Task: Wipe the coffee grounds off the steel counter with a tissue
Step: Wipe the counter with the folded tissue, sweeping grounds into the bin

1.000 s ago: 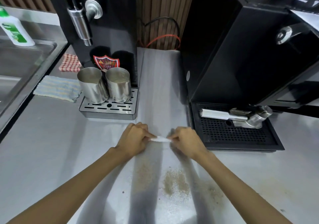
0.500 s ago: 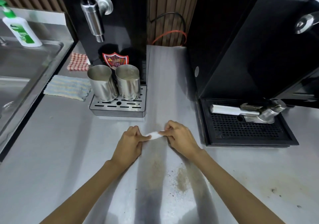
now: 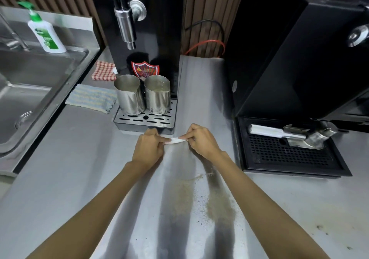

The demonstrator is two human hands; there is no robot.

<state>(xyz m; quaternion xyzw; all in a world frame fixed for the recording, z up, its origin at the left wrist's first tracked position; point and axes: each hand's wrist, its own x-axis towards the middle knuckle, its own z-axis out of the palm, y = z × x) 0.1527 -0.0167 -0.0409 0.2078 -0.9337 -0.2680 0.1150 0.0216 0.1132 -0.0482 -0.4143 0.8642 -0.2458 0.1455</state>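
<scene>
A small white tissue (image 3: pixel 175 140) is stretched between my two hands just above the steel counter (image 3: pixel 75 159). My left hand (image 3: pixel 148 149) pinches its left end and my right hand (image 3: pixel 201 141) pinches its right end. Brown coffee grounds (image 3: pixel 217 202) lie scattered on the counter nearer to me, between my forearms, with a thinner patch to their left. Both hands are beyond the grounds, close to the front of a drip tray.
Two steel jugs (image 3: pixel 143 97) stand on a drip tray (image 3: pixel 144 122) under a black machine. A black grinder tray with a portafilter (image 3: pixel 295 136) is at the right. A sink (image 3: pixel 26 91), soap bottle (image 3: pixel 47 33) and folded cloths (image 3: pixel 90 98) are at the left.
The hands, still holding the tissue between them, have shifted slightly further from me toward the drip tray; the view has drifted, so the grounds appear lower in the frame.
</scene>
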